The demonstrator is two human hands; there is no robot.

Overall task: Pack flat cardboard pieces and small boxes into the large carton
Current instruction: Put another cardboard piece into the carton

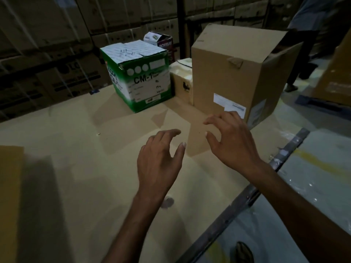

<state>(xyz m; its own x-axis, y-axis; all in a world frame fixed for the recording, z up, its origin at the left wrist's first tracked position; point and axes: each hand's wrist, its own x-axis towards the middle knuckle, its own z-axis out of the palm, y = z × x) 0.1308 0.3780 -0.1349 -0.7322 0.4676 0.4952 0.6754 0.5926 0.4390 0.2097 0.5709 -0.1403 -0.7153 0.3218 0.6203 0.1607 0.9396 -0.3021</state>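
Observation:
A tall brown carton (228, 73) stands upright at the back right of a cardboard-covered table (76, 149), one top flap raised. A green and white box marked CM-1 (140, 76) stands left of it. Between them sits a small pale box (181, 84). A small dark printed box (161, 42) stands behind the green one. My left hand (159, 160) hovers over the table with fingers spread, holding nothing. My right hand (229, 139) is also spread and empty, just in front of the carton's lower corner.
A brown cardboard piece (10, 196) lies at the left edge. A metal rail (247, 196) runs along the table's right side, with grey floor beyond. A person (311, 35) stands at the back right. Stacked cartons (47, 44) fill the shelves behind.

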